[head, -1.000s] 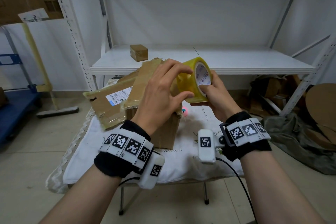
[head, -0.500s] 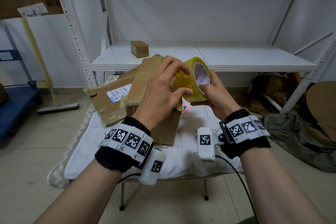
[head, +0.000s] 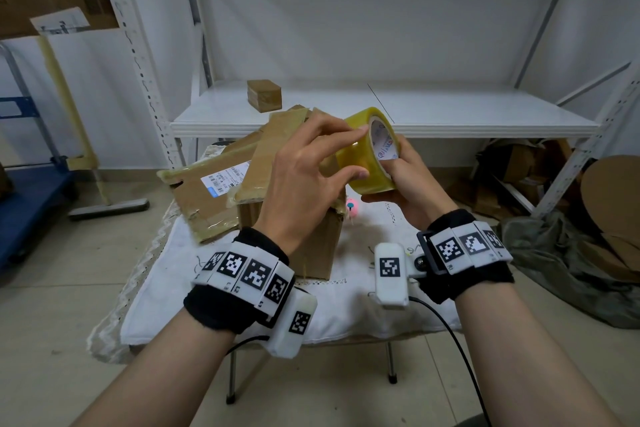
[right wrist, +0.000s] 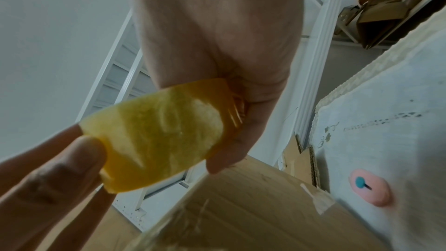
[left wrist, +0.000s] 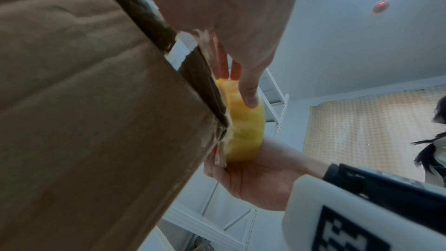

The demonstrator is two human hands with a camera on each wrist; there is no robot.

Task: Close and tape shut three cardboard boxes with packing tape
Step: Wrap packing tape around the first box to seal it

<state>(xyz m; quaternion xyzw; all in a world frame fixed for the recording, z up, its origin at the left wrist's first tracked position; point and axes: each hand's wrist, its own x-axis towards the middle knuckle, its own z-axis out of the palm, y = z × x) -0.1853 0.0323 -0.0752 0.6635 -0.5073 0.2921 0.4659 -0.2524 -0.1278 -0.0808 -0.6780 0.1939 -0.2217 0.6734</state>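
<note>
White metal shelving (head: 381,114) fills the upper middle of the head view, its broad bare shelf carrying one small taped box (head: 264,95) at its left end, well clear of the work. Below it, in the middle of the frame, the cloth-covered counter (head: 180,288) holds two larger boxes: a flat one with a shipping label (head: 204,198) lying tilted at the left, and beside it a taller box (head: 311,246) whose flaps stand partly raised, so it looks not yet closed. The counter's lace edge runs just to the left of the flat box, leaving little spare room there, while the right half of the cloth gives space to turn a box. A small pink thing (head: 352,207) sits just right of the tall box. Above that box, both hands hold the yellow tape roll (head: 367,156) in the air, probably so the loose end can be found and peeled before any flap is pressed down. The right hand (head: 405,184) cradles the roll from below, thumb hooked into the core, fingers curled round the rim, keeping it steady. The left hand (head: 304,177) pinches across the outer band, forefinger on top and thumb (right wrist: 79,152) lower down, apparently feeling for the tape's edge.
</note>
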